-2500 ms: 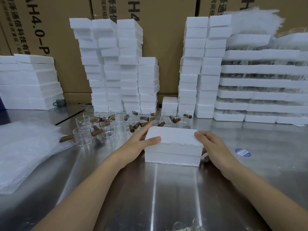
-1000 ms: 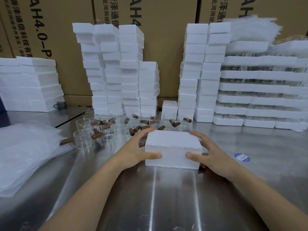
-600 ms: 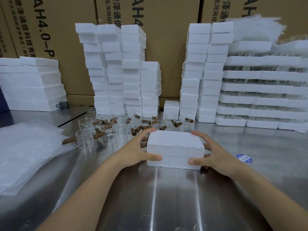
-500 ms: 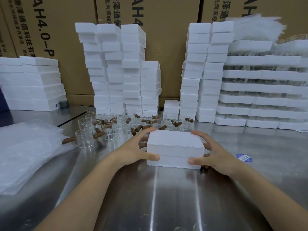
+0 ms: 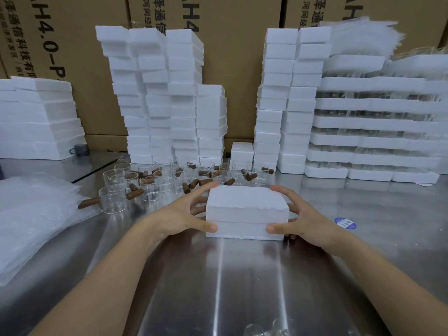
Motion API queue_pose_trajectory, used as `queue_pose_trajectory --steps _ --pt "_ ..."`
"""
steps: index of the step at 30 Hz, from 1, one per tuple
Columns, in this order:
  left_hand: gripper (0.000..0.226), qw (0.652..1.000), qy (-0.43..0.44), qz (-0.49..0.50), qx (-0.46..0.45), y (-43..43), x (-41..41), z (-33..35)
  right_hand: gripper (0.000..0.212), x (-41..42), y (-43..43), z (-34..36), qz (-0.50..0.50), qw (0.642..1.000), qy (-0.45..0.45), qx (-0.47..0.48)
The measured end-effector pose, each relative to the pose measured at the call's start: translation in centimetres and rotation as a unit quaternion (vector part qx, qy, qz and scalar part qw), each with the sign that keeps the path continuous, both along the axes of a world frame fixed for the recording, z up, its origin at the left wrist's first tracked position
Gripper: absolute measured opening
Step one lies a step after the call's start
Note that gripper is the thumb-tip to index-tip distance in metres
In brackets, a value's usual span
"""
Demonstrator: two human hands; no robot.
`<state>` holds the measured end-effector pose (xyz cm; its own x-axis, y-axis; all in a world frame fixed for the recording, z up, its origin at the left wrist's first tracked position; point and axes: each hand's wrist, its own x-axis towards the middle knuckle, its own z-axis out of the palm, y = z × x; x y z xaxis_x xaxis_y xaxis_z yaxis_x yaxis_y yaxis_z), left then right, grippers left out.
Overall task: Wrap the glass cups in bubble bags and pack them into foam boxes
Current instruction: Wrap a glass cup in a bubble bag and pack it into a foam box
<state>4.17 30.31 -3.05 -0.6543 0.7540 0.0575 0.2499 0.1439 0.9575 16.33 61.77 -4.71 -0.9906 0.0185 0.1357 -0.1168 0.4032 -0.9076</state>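
Both hands have slid from the top of the foam box point(image 5: 244, 209) to its ends since the earlier frame, while the box itself has hardly shifted on the steel tabletop point(image 5: 242, 287). At the near edge something clear and glassy shows, too cut off to name.

In the middle of the tabletop, the left hand point(image 5: 186, 214) and right hand point(image 5: 305, 221) are each clamped on one end of the box, thumbs pressed on its near face and fingers hooked over the far top corners. The box is white and matte, closed, with a seam running round between lid and base and a ragged, crumbly lip along the lid's near edge. Whether a wrapped cup lies inside cannot be seen. It looks light and easily dented, so a firm squeeze could mark it.

A heap of bubble bags point(image 5: 31, 219) lies at the left edge, loose and unused. Just beyond the box, toward the far side, stand many glass cups point(image 5: 114, 200) with brown wooden handles, all bare, so by my judgement much wrapping and boxing is left.

Along the far edge rise stacks of foam boxes point(image 5: 164, 93); packed or empty, I cannot tell. Foam trays point(image 5: 375, 122) at the far right hold more glassware between their layers. Cardboard cartons point(image 5: 232, 44) stand behind everything.
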Motion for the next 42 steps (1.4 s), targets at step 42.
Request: queue_pose_trajectory --steps 42 --pt "0.121 0.968 -0.234 0.088 -0.009 1.7 0.3 0.2 0.095 1.1 0.8 2.5 -0.021 0.955 -0.218 -0.198"
